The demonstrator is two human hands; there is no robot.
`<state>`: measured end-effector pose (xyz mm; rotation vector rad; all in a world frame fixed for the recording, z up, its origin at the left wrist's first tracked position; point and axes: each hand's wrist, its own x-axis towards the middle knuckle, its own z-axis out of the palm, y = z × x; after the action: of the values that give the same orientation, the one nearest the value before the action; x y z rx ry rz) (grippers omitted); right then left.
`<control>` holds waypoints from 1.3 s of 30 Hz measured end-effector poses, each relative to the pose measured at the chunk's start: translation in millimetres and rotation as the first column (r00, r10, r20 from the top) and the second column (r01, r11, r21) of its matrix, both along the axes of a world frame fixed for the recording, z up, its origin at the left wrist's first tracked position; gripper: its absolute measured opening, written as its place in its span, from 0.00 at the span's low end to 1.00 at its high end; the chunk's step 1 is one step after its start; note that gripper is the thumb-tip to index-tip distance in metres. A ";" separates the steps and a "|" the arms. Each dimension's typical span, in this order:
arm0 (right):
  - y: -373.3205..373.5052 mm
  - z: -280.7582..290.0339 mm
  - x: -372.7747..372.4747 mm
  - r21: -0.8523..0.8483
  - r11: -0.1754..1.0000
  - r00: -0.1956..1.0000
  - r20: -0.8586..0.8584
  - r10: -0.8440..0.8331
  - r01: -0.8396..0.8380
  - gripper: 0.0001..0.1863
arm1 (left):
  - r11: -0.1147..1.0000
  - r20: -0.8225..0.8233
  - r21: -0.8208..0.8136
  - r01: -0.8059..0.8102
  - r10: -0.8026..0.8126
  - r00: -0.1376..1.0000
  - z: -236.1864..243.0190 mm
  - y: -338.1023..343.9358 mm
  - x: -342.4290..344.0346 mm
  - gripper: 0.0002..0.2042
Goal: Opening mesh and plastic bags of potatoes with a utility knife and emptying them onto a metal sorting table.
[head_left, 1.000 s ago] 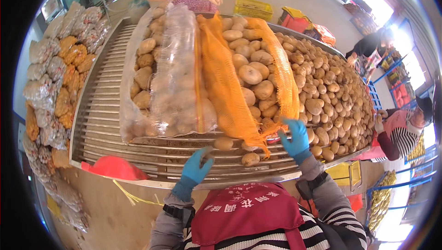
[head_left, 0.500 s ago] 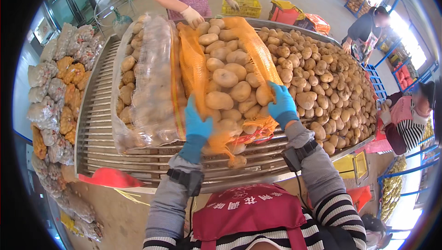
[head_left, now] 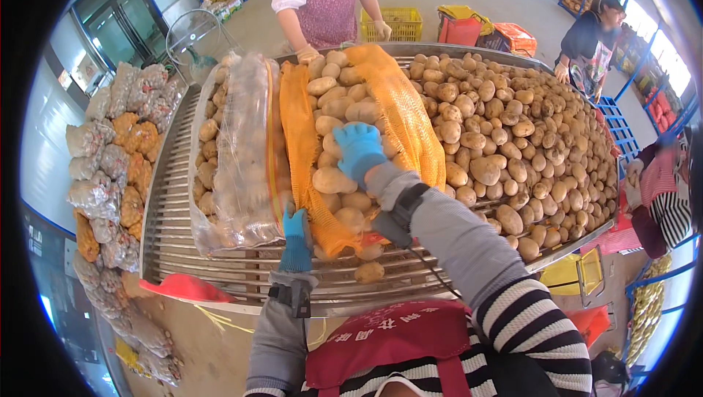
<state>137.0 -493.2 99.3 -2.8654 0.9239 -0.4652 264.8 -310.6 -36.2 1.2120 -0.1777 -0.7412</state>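
Observation:
An orange mesh bag [head_left: 414, 133] full of potatoes [head_left: 333, 180] lies on the slatted metal table in front of me, its side spread wide so the potatoes show. My right hand [head_left: 359, 150], in a blue glove, is over the potatoes in the middle of this opening. Its fingers curl down round a potato that the glove mostly hides. At the bag's near left edge my left hand [head_left: 296, 230], gloved too, grips the mesh; some of its fingers are hidden. Just left of it lies a clear plastic bag [head_left: 245, 148] of potatoes.
Loose potatoes [head_left: 527, 148] are heaped on the table's right. A red scoop-like piece [head_left: 187, 288] sits at the near left edge of the slatted table [head_left: 172, 210]. Across the table stands a co-worker [head_left: 329, 2], one gloved hand at the mesh bag's far end. Filled bags [head_left: 110, 177] are piled at left.
My right hand has left the mesh bag's right edge and moved left onto the potatoes. My left hand has dropped nearer to me along the bag's left edge. The mesh lies wider on the right.

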 end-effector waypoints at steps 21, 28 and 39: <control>-79.6 88.2 21.6 0.484 0.875 0.872 -0.436 0.221 0.020 0.43 | 0.998 0.128 -0.049 -0.049 0.055 0.990 -1.6 -2.4 -18.0 0.13; -97.6 84.2 22.1 0.643 0.756 0.733 -0.572 0.368 0.122 0.46 | 0.992 0.106 -0.122 0.041 -0.029 0.994 -28.5 -0.9 -10.2 0.21; -64.5 30.9 -40.5 0.597 0.283 0.608 0.792 -0.057 -0.751 0.22 | 0.998 0.131 -0.034 -0.050 0.054 0.990 -33.2 3.9 0.3 0.17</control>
<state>96.5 -557.7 130.2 -1.4703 0.1156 -0.6210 265.1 -306.8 -69.4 1.2322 -0.2648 -0.6107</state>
